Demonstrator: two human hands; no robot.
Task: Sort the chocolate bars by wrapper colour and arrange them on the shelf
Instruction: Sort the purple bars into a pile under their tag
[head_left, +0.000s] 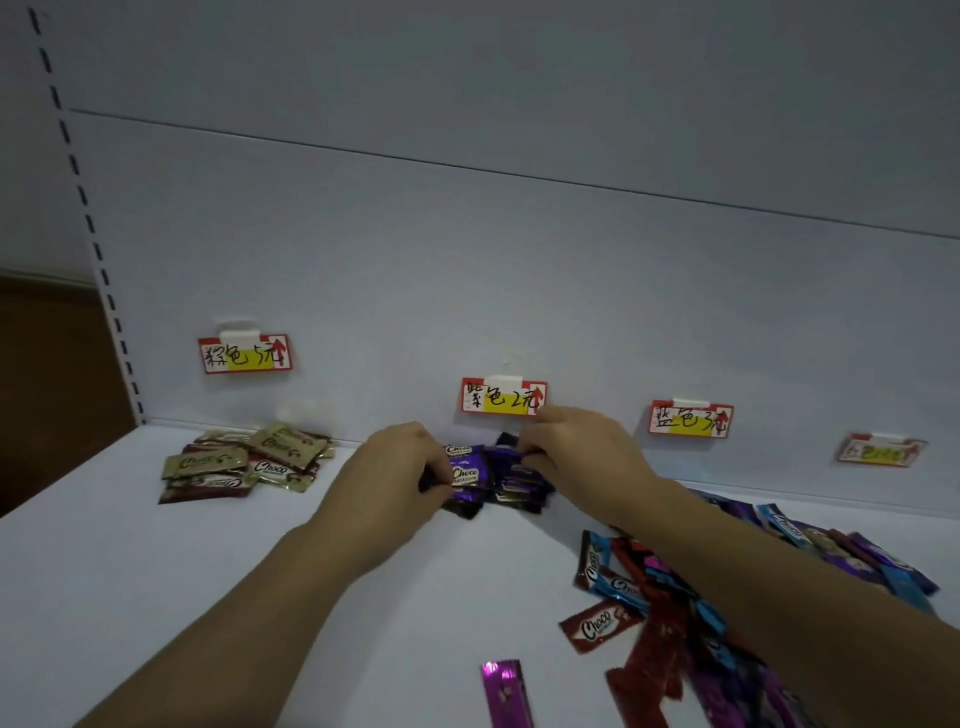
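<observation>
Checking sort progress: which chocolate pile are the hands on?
The purple pile, gripped by left hand and right hand; gold pile lies apart left, mixed heap right.

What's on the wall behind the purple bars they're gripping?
A red-and-yellow price tag with handwritten characters hangs behind the purple chocolate bars. The right hand hides its lower right corner.

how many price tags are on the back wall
4 price tags: one above the gold bars, one above the purple bars, one right of that, one blurred, far right. More may lie off-frame.
</observation>
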